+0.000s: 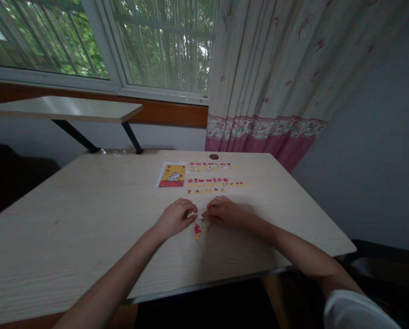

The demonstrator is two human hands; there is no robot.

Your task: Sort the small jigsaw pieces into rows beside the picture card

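Small jigsaw puzzle pieces, red, yellow and pale, lie in a loose pile between and just below my hands. My left hand rests at the left of the pile, its thumb and fingers curved with a gap between them and nothing visible inside. Across from it, my right hand bends over the pile's upper right, fingers curled close to the thumb. Whatever its fingertips hold is too small and shaded to make out. Beyond both hands, more puzzle pieces are laid out in rows of red, yellow and pale.
A printed picture of a white bird on yellow and red lies left of the rows. The wooden table carries a raised shelf at the back left. Behind stand a window and a curtain. A round cable hole sits near the far edge.
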